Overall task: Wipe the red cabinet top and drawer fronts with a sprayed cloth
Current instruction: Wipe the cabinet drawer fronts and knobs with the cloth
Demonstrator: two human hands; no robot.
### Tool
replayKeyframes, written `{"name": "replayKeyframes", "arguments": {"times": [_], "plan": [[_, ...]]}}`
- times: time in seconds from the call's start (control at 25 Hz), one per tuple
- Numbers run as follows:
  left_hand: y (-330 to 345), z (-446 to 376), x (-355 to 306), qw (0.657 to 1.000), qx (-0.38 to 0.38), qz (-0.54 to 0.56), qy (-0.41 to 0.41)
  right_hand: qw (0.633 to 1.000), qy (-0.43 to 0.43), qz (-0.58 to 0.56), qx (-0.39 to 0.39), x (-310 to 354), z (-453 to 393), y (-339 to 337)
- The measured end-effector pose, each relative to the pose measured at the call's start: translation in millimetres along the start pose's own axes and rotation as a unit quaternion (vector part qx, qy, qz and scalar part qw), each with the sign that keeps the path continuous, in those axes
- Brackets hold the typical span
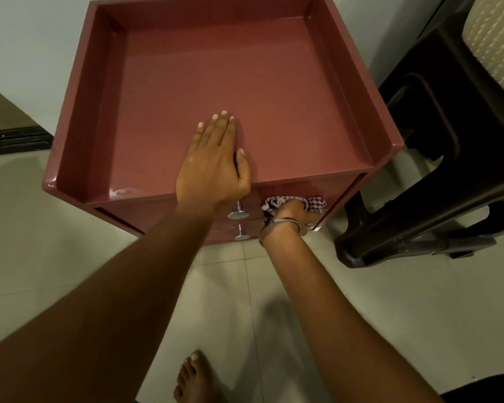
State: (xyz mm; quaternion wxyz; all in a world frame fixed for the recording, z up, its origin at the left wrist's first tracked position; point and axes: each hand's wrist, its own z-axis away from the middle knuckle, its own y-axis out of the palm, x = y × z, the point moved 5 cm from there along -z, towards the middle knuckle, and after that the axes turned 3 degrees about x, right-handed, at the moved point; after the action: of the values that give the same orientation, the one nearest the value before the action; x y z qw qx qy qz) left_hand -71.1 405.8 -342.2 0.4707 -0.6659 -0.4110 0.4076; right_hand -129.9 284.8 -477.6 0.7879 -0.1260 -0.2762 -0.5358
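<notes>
The red cabinet [230, 68] stands below me, its recessed top ringed by a raised rim on three sides. My left hand [213, 164] lies flat on the top near its front edge, fingers together, holding nothing. My right hand [291, 210], with a metal bangle on the wrist, presses a checked cloth [314, 203] against the upper drawer front [288, 190], right of the two round metal knobs [238, 214]. The lower drawer front is mostly hidden by my arms.
A dark plastic stool [437, 158] with a pale woven seat stands close to the cabinet's right side. A white wall lies behind and to the left. Pale floor tiles [390, 315] spread in front, with my bare foot [195, 379] on them.
</notes>
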Motion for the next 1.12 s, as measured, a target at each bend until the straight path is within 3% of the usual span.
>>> {"name": "replayKeyframes", "arguments": {"times": [0.16,0.28,0.48,0.56,0.68,0.84,0.96,1.12], "plan": [[1.4,0.0,1.9,1.0,0.002,0.001,-0.006,0.999,0.022,-0.011,0.032,-16.7,-38.8,-7.5],[0.7,-1.4,0.5,1.0,-0.003,0.001,-0.003,0.998,0.005,-0.058,0.012,-24.6,-87.0,-22.7],[0.6,-1.8,0.4,1.0,0.003,-0.006,-0.002,0.995,0.006,-0.091,0.029,-83.1,-216.0,-40.4],[1.7,-1.9,-0.9,1.0,0.004,-0.01,-0.002,0.996,0.008,-0.082,0.017,-78.3,-210.2,-39.9],[1.6,-3.5,-1.4,1.0,0.003,-0.009,0.001,0.996,-0.007,-0.085,-0.007,-29.3,-110.6,-29.4],[1.3,0.0,-0.2,1.0,0.008,-0.01,-0.003,0.987,0.003,-0.156,-0.037,-21.7,-71.1,-19.2],[0.9,-0.9,0.3,1.0,0.005,-0.01,-0.004,0.991,-0.037,-0.125,-0.036,-27.5,-85.7,-19.9],[1.6,-2.9,2.6,1.0,0.011,-0.009,-0.01,0.993,-0.02,-0.098,0.057,-70.0,-193.4,-33.0]]}}
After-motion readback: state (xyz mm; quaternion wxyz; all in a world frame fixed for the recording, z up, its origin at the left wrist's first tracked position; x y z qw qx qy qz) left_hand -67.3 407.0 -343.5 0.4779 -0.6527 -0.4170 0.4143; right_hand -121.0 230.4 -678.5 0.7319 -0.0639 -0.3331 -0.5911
